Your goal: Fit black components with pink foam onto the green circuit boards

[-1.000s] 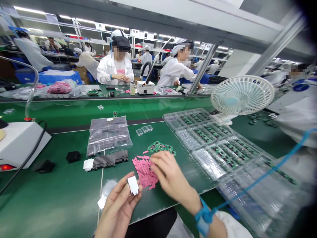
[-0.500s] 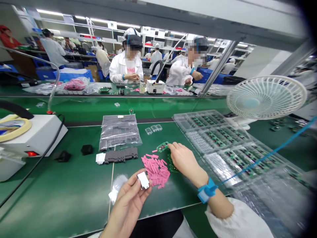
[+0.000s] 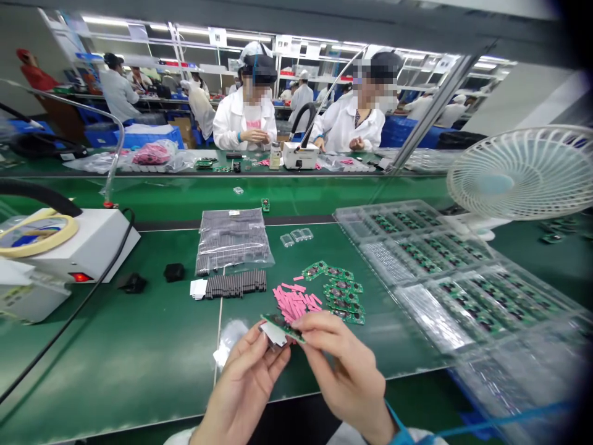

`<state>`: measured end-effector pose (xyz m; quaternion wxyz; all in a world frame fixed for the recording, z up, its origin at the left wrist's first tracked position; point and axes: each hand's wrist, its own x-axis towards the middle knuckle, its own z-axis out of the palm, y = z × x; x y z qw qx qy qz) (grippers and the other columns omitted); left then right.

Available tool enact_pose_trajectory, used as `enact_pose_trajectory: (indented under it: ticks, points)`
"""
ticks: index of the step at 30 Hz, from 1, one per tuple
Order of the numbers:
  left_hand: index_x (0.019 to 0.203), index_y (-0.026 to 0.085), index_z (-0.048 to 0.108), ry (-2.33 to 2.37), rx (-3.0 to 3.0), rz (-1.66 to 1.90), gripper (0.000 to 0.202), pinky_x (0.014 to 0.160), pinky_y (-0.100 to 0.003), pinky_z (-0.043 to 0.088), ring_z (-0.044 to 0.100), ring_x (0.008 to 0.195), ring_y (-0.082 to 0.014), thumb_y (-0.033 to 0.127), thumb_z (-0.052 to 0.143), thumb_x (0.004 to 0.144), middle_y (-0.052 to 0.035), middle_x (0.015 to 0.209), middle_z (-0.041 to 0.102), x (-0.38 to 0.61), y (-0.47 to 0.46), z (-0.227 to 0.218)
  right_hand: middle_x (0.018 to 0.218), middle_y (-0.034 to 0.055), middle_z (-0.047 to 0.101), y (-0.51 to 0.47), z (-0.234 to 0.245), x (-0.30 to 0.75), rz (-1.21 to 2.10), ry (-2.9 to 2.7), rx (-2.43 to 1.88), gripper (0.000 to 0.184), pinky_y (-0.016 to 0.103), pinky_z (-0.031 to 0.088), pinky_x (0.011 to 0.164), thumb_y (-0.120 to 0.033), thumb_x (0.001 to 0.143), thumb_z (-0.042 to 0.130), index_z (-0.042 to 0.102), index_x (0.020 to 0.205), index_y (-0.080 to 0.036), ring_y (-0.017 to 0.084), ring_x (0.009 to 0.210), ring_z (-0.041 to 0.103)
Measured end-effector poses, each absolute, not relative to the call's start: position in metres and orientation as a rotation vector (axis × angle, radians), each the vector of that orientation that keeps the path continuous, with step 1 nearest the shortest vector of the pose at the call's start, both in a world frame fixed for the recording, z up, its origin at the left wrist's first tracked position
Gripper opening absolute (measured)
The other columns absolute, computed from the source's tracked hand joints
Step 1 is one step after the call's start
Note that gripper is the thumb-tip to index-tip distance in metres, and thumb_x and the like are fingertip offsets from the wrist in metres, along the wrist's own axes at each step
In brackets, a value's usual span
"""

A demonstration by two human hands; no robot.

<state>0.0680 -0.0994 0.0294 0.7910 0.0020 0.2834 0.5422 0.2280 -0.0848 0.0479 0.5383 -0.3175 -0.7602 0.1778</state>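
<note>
My left hand (image 3: 248,374) is closed on a small rectangular piece with a white face (image 3: 273,335), which looks like a small display. Between the thumb and fingers of my right hand (image 3: 343,364) is a green circuit board (image 3: 280,323), tilted and right against the white-faced piece; whether they are joined I cannot tell. Just beyond both hands lies a heap of pink strips (image 3: 294,301), partly hidden by my fingers. Several more green circuit boards (image 3: 343,298) lie overlapping to the right of the heap.
Dark strips (image 3: 236,284) lie in a row below a clear bag (image 3: 231,241) of similar strips. Clear trays (image 3: 384,253) with boards fill the right side, near a white fan (image 3: 519,173). A white box-shaped device (image 3: 99,244) with a cable stands left. Co-workers sit opposite.
My right hand has picked up a circuit board from beside the pink heap and brought it down to the white-faced piece in my left hand. The camera view has shifted slightly.
</note>
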Motion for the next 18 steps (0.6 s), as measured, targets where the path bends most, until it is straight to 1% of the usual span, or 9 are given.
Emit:
enact_pose_trajectory:
  ticks: [3,7,9,13,18]
  points:
    - [0.092,0.016,0.077,0.602,0.038,1.173,0.019,0.087,-0.030,0.059,0.073,0.088,-0.0171,0.016,0.084,0.074,-0.0075,0.096,0.078,0.067,-0.101,0.029,0.107,0.0088,0.072,-0.094,0.033,0.222,0.453,-1.810,-0.722,0.049,0.043,0.062,0.086,0.009,0.085,0.054,0.061,0.118,-0.026,0.025,0.106,0.070]
    - [0.095,0.017,0.077,0.635,0.096,1.183,0.026,0.088,-0.029,0.058,0.072,0.091,-0.0175,0.020,0.088,0.071,-0.0074,0.100,0.078,0.067,-0.102,0.027,0.107,0.0123,0.074,-0.098,0.025,0.224,0.332,-1.858,-0.667,0.046,0.044,0.063,0.088,0.011,0.083,0.054,0.063,0.118,-0.018,0.026,0.108,0.071]
    - [0.095,0.017,0.077,0.645,0.126,1.185,0.027,0.089,-0.029,0.058,0.072,0.094,-0.0177,0.021,0.088,0.071,-0.0077,0.102,0.078,0.067,-0.103,0.026,0.107,0.0134,0.074,-0.100,0.024,0.226,0.309,-1.860,-0.652,0.045,0.044,0.063,0.088,0.012,0.084,0.053,0.063,0.117,-0.016,0.027,0.108,0.071]
    - [0.098,0.018,0.077,0.645,0.165,1.188,0.027,0.090,-0.029,0.057,0.072,0.096,-0.0184,0.021,0.087,0.073,-0.0090,0.107,0.078,0.067,-0.103,0.023,0.104,0.0133,0.073,-0.105,0.021,0.228,0.306,-1.835,-0.655,0.044,0.045,0.064,0.086,0.012,0.084,0.052,0.062,0.117,-0.016,0.027,0.108,0.070]
    - [0.098,0.018,0.077,0.672,0.200,1.205,0.030,0.091,-0.031,0.058,0.073,0.096,-0.0204,0.024,0.088,0.071,-0.0092,0.104,0.079,0.064,-0.104,0.023,0.098,0.0122,0.073,-0.104,0.022,0.229,0.222,-1.864,-0.667,0.041,0.043,0.064,0.079,0.008,0.087,0.051,0.063,0.117,-0.016,0.026,0.101,0.071]
